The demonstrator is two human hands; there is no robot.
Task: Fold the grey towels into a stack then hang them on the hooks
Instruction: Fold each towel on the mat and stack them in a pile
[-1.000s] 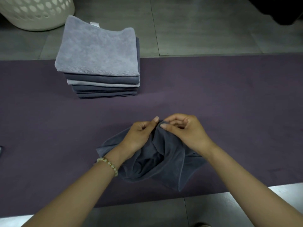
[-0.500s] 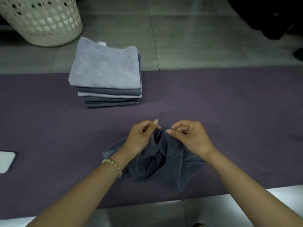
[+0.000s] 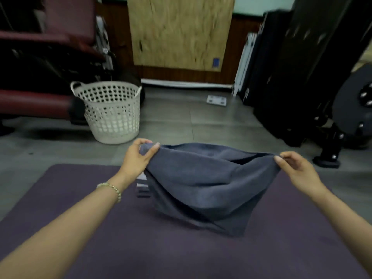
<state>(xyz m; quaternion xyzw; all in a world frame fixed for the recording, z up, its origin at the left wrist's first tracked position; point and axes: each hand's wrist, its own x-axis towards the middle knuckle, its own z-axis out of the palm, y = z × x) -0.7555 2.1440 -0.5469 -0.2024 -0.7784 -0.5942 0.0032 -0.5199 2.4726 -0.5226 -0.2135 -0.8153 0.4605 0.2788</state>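
Above the middle of the purple mat (image 3: 141, 238) the dark grey towel (image 3: 205, 184) hangs in the air. Its long axis goes left to right and its lower corner points down. The left hand (image 3: 136, 158) pinches the top left corner, and the right hand (image 3: 298, 170) pinches the top right one. Half a second ago the towel lay bunched on the mat with both hands close together. Near the mat's far edge, the stack of folded towels (image 3: 143, 187) is mostly hidden. A white basket (image 3: 112, 115) stands beyond.

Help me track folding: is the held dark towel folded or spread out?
Spread, not folded: the left hand and right hand pinch top corners of the dark towel apart; it hangs over the mat.
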